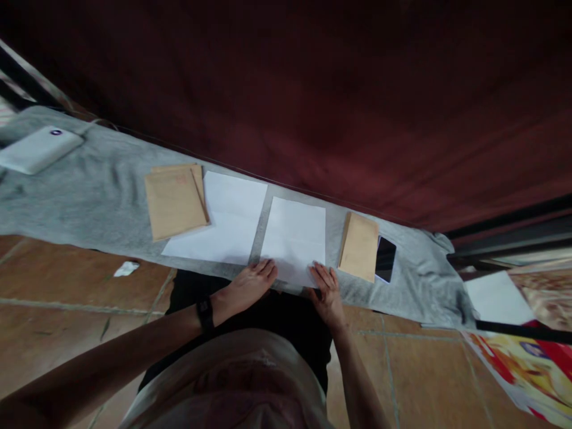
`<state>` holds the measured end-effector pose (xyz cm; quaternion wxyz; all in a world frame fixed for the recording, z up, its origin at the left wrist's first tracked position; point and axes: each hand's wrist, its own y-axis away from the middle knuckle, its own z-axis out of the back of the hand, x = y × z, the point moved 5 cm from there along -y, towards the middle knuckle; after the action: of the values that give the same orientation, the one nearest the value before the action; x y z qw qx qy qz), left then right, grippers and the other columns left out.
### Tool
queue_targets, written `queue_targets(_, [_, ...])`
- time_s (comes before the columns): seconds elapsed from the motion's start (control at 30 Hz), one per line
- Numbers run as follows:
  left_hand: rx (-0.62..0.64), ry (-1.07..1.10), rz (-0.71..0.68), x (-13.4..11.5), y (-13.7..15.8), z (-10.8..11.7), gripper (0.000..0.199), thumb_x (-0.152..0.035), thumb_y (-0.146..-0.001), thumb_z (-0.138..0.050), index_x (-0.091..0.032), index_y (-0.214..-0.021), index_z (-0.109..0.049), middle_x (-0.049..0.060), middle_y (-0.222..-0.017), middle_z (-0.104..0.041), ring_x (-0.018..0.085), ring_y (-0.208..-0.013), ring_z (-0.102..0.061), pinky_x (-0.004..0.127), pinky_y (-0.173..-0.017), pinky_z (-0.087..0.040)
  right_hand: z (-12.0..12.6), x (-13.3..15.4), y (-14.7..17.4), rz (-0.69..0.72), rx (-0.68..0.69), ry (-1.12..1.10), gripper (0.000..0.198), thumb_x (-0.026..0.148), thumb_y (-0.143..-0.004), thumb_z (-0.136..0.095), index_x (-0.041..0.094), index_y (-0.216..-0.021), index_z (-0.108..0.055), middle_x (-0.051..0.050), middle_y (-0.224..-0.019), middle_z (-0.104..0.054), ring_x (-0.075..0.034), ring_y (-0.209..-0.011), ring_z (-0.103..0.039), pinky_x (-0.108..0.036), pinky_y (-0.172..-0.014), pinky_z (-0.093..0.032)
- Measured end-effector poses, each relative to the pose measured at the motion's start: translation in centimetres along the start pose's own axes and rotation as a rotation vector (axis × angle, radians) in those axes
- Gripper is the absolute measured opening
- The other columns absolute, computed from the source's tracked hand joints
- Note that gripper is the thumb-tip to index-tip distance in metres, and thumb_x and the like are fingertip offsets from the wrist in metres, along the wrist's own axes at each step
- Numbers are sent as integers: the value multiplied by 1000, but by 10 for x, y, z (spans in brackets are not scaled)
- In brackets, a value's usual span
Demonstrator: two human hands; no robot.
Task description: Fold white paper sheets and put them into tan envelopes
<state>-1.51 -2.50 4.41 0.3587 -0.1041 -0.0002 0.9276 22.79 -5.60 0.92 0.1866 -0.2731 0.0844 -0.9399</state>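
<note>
A white sheet of paper [295, 235] lies on the grey cloth in front of me, its near edge close to my body. My left hand [252, 284], with a black band on its wrist, rests its fingers flat on the sheet's near left corner. At the near right corner, the fingers of my right hand [327, 295] are spread over the paper, the thumb at its near edge. Just left lies a second white sheet [232, 220], partly covered by a stack of brown envelopes [176, 202]. Another brown envelope stack [361, 245] sits to the right of my right hand.
A dark-screened phone [385, 259] lies partly beside the right stack. On the far left of the grey cloth [120, 190] is a white box-like device [40, 149]. A dark red curtain-like surface [286, 95] rises behind. White scrap [126, 269] lies on the tiled floor.
</note>
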Motion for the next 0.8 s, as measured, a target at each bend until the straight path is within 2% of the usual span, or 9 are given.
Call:
queue_targets(0.1, [16, 116, 39, 2, 9, 10, 42, -2, -89, -49, -19, -124, -66, 13, -129, -70, 25, -121, -66, 40, -101, -54, 5, -8, 4, -13, -52, -138, 62, 9, -90, -53, 28, -149, -50, -7, -148, -57, -24, -140, -50, -57, -123, -29])
queue_targets(0.2, [49, 174, 43, 7, 18, 12, 39, -5, -91, -48, -20, -120, -68, 11, -126, -72, 24, -118, -68, 40, -100, -56, 9, -13, 8, -37, -81, -223, 65, 3, -82, -51, 31, -140, -60, -4, -143, -62, -24, -137, -53, -56, -122, -33])
queue_targets(0.3, [1, 188, 49, 22, 23, 9, 48, -5, -86, -48, -21, -128, -66, 10, -139, -65, 24, -126, -63, 42, -107, -52, 11, -14, 8, -68, -83, -262, 59, 6, -84, -51, 33, -136, -64, -2, -137, -67, -24, -133, -58, -56, -122, -32])
queue_targets(0.4, [-114, 228, 105, 44, 21, 5, 64, -3, -80, -46, -21, -139, -59, 8, -148, -59, 24, -134, -57, 45, -115, -45, 14, -11, 6, -74, -71, -305, 47, 15, -93, -50, 33, -134, -65, -2, -133, -70, -24, -128, -61, -54, -122, -33])
queue_targets(0.5, [-195, 318, 118, 61, 15, 3, 64, -1, -76, -42, -21, -133, -65, 6, -142, -63, 22, -134, -57, 45, -116, -46, 16, -7, 4, -64, -43, -359, 38, 24, -99, -49, 33, -132, -65, -1, -131, -71, -23, -126, -63, -53, -121, -35])
queue_targets(0.6, [-173, 379, 80, 64, 11, -1, 61, 3, -74, -40, -22, -118, -73, 5, -136, -68, 21, -131, -59, 44, -114, -48, 15, -5, 4, -67, -56, -378, 35, 24, -98, -51, 33, -129, -67, -2, -128, -72, -23, -124, -64, -53, -120, -36])
queue_targets(0.7, [-142, 382, 67, 61, 13, -3, 61, 3, -73, -40, -23, -117, -74, 5, -135, -69, 21, -129, -61, 46, -113, -49, 15, -5, 5, -66, -108, -355, 40, 16, -93, -54, 31, -127, -68, -3, -130, -71, -24, -127, -62, -52, -119, -38])
queue_targets(0.8, [-145, 374, 58, 58, 16, -3, 57, 2, -75, -41, -22, -116, -74, 5, -133, -70, 22, -125, -63, 45, -111, -51, 13, -6, 6, -66, -101, -345, 45, 11, -89, -54, 31, -126, -69, -3, -128, -72, -24, -125, -63, -52, -119, -39])
